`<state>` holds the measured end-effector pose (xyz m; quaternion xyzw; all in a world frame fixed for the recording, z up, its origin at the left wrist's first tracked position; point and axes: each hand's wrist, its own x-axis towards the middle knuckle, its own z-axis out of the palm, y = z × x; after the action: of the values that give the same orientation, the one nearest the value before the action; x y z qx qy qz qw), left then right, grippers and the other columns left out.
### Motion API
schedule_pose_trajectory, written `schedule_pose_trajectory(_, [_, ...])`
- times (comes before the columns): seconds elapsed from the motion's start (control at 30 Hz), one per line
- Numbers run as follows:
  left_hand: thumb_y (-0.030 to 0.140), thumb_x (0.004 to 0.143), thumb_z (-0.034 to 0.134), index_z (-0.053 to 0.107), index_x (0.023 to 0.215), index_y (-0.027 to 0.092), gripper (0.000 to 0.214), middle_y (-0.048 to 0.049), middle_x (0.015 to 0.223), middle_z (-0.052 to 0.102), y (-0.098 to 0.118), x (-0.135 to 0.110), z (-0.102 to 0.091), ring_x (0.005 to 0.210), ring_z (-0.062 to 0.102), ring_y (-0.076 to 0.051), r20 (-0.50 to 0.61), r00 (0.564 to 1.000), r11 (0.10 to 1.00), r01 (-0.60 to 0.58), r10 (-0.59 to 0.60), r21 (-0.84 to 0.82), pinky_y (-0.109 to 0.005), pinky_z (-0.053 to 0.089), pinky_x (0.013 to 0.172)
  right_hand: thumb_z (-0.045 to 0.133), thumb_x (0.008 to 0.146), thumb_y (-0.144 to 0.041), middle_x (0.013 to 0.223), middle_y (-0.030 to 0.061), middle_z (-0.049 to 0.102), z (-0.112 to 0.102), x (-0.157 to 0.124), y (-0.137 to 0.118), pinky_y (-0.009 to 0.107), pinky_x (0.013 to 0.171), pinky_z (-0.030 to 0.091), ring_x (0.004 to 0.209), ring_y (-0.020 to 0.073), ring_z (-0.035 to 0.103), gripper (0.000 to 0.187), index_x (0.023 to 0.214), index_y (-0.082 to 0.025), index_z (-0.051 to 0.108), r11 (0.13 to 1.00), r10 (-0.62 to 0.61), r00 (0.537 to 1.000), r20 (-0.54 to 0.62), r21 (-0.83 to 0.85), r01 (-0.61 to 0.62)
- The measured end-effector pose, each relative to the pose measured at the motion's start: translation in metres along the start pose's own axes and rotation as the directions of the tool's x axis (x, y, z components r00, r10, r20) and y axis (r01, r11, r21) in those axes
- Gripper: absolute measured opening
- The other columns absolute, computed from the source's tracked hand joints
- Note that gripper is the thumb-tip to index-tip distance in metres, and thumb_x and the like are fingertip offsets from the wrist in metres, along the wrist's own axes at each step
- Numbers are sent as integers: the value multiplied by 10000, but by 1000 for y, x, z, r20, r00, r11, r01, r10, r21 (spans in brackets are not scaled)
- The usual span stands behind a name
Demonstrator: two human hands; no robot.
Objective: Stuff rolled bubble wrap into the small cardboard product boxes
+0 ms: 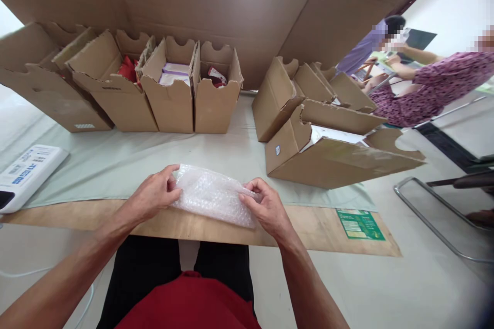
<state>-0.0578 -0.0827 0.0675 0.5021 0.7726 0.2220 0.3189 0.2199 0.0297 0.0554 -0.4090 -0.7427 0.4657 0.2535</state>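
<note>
Through my remote view, my left hand (157, 191) pinches one end of the bubble wrap (210, 195) and my right hand (267, 206) the other, each grip closed on it, at the near edge of the worktop (314, 229). It lies in a flat rectangle; I judge the handling partway, with release still left. Whether anything is inside, I cannot tell.

"Where are the hands?"
"The left hand (157, 189) pinches the left end of the bubble wrap (210, 195) between thumb and fingers; the right hand (267, 204) does likewise at its right end."
"And the arms?"
"Bare: the left forearm (87, 259) and right forearm (309, 275) slant inward toward the bubble wrap."
</note>
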Motion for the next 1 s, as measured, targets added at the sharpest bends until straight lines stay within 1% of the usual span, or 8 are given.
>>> schedule_pose_trajectory(0.1, [414, 740, 602, 559, 1341, 129, 667, 43, 693, 591, 0, -7, 0, 671, 589, -197, 48, 999, 980, 3, 6, -201, -308, 435, 659, 697, 806, -369, 910, 11, 645, -5, -9, -5, 300, 701, 465, 780, 191, 596, 250, 995, -230, 610, 998, 29, 997, -69, 56, -26])
schedule_pose_trajectory(0.23, [494, 746, 680, 697, 1030, 177, 425, -11, 765, 671, 0, -15, 0, 773, 642, -222, 138, 990, 907, 50, 9, -417, -310, 474, 687, 750, 779, -375, 926, 10, 631, -9, -9, -11, 329, 790, 490, 826, 201, 604, 422, 1161, -236, 637, 993, 15, 996, -92, 121, -4])
schedule_pose_trajectory(0.37, [549, 736, 704, 716, 862, 181, 390, -51, 879, 716, 1, -20, 3, 874, 653, -244, 97, 995, 871, 58, -12, -488, -330, 493, 769, 770, 780, -410, 880, 6, 620, -10, -7, -10, 316, 718, 470, 770, 190, 575, 438, 1167, -241, 656, 976, 67, 995, -74, 211, -50])
schedule_pose_trajectory(0.5, [551, 734, 696, 698, 736, 176, 375, -48, 856, 687, 0, -21, 3, 838, 631, -220, 75, 997, 867, 22, 17, -498, -308, 483, 741, 750, 803, -471, 763, -23, 573, -11, -3, -8, 298, 643, 438, 678, 170, 530, 465, 1189, -235, 639, 951, 119, 987, -104, 297, -84])
schedule_pose_trajectory(0.7, [569, 683, 750, 655, 729, 163, 419, 28, 521, 573, 4, -25, 11, 458, 473, -104, 231, 969, 805, 204, -86, -556, -225, 372, 461, 680, 819, -367, 876, 23, 660, -14, 50, -17, 372, 805, 495, 808, 216, 611, 443, 1232, -216, 633, 988, -142, 979, -144, -81, 132])
schedule_pose_trajectory(0.83, [566, 638, 814, 622, 817, 158, 485, -8, 590, 653, 15, -31, 32, 509, 612, -143, 305, 941, 625, 327, -146, -709, -236, 487, 467, 643, 847, -320, 1224, 106, 690, -13, 77, -27, 462, 956, 494, 1121, 297, 623, 484, 1321, -228, 599, 919, -317, 931, -180, -302, 254])
schedule_pose_trajectory(0.93, [544, 682, 820, 612, 875, 153, 483, -39, 647, 699, 20, -36, 43, 549, 669, -155, 375, 913, 493, 403, -160, -771, -234, 532, 491, 571, 933, -293, 1288, 110, 680, -11, 54, -28, 506, 1027, 472, 1204, 303, 612, 373, 1299, -237, 618, 870, -406, 893, -193, -380, 314])
schedule_pose_trajectory(1.0, [533, 700, 819, 617, 885, 148, 473, -52, 659, 710, 23, -39, 47, 567, 687, -164, 403, 904, 432, 423, -142, -797, -235, 546, 496, 557, 965, -275, 1254, 105, 701, -8, 22, -25, 508, 1035, 476, 1185, 296, 635, 322, 1277, -247, 632, 836, -440, 895, -77, -400, 377])
